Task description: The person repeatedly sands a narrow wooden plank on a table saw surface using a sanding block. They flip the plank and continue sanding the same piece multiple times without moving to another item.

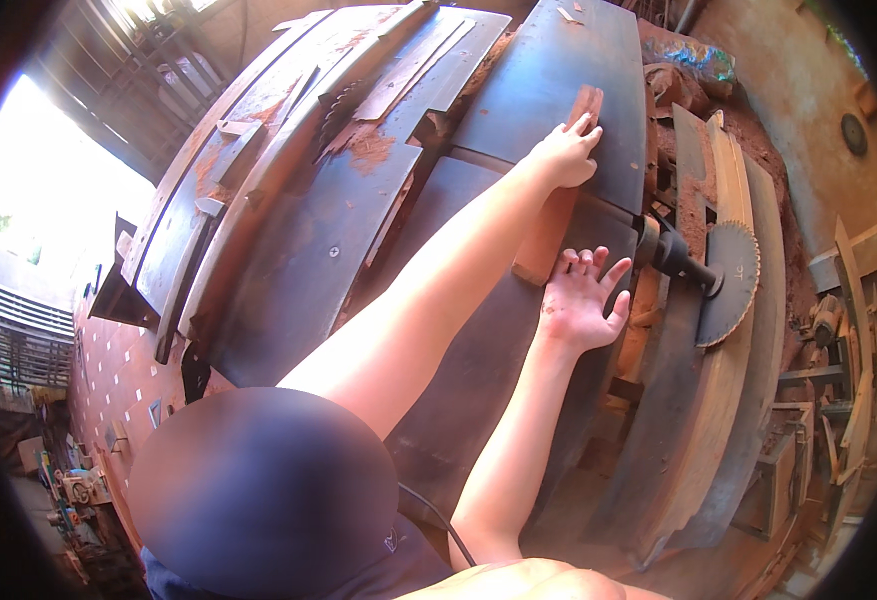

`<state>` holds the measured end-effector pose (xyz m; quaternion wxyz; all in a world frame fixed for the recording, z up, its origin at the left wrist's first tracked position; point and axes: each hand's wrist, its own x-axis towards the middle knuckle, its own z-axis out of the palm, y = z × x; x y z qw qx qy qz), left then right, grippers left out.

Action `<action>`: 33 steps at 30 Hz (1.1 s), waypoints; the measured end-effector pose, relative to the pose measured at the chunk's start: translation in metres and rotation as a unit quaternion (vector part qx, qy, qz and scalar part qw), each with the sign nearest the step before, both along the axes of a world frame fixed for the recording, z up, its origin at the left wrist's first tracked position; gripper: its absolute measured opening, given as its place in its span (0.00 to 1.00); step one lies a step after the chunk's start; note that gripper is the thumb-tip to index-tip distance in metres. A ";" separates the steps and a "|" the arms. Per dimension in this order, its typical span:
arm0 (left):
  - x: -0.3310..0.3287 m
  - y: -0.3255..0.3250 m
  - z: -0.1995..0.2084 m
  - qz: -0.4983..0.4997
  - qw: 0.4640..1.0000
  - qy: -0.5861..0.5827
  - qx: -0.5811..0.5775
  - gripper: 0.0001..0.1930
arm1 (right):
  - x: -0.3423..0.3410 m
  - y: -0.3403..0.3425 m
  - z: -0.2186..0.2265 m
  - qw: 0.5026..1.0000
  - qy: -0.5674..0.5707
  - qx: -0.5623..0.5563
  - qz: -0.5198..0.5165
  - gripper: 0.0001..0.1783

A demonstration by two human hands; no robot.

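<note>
At the left, beyond a bright opening, long dark metal beds [283,245] slope across the view, dusted with reddish sawdust and carrying a thin pale board [418,70] with a ragged lower end. Further right, the wooden piece [548,230] lies lengthwise on a smooth, blue-grey metal plate [518,110], crossing the seam to the darker surface nearer the person. It is a narrow, straight-sided length of reddish-brown timber; its far end is the redder and lies in softer light, while the near portion is a plain, warm orange-brown ending in a squared-off edge. Its middle is hidden under the left hand [563,158], which lies across it back upward, fingers a little parted and bent over the wood; whether it grips or merely presses, I cannot tell. Just beside the near end, the right hand [580,305] is spread with the palm turned up, fingers loosely curled and thumb held apart; I cannot tell whether its fingertips touch the timber. To the right of both hands, a dark shaft [683,258] carries a toothed circular blade [730,295], standing over long pale planks [708,440].
</note>
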<state>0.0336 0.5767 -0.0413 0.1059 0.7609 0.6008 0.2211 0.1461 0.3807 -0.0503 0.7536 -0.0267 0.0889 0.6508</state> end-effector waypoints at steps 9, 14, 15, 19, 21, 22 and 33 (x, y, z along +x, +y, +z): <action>0.026 0.097 0.011 0.010 1.000 -0.010 -0.016 0.33 | 0.006 0.003 0.006 0.999 0.044 -0.010 -0.019 0.23; 0.014 0.156 0.004 0.035 0.999 -0.023 -0.029 0.34 | 0.003 0.001 0.007 0.999 0.051 0.015 0.008 0.23; 0.016 0.161 0.003 0.031 0.999 -0.026 -0.029 0.34 | 0.007 0.003 0.001 0.997 0.070 0.035 0.009 0.23; 0.022 0.169 -0.002 0.018 0.999 -0.041 -0.004 0.35 | 0.008 0.004 0.007 0.998 0.067 0.015 0.000 0.24; 0.018 0.170 -0.007 0.011 0.999 -0.045 0.022 0.35 | 0.009 0.004 0.000 0.998 0.057 0.034 0.010 0.24; 0.017 0.171 -0.008 0.015 0.999 -0.047 0.023 0.35 | 0.010 0.004 0.001 0.998 0.056 0.036 0.011 0.23; 0.005 0.093 -0.016 -0.017 0.996 -0.045 0.072 0.34 | 0.019 0.004 -0.002 0.997 0.045 0.057 -0.005 0.24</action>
